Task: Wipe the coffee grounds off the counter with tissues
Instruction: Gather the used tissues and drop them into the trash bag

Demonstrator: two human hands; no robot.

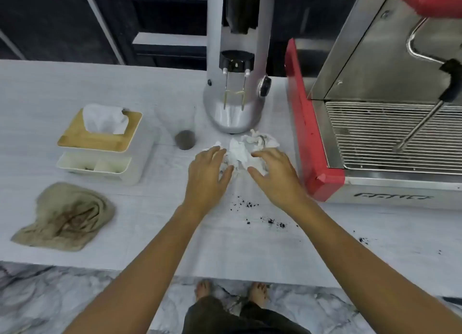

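**Grounds lay on the near side of both hands; tissues sat under the fingertips.**

The left hand (208,170) and right hand (275,173) rested with spread, relaxed fingers on the crumpled tissues (240,153), each grip wide and clamping nothing. The tissues lay on the surface (150,221) just in front of the grinder (236,83), left of the red machine (312,133). The grounds (270,220) were scattered nearer the person, trailing from between the wrists toward the near right. The right hand stood closer to most of them. The judged next move was a pull of the tissues toward the near edge and rightward.
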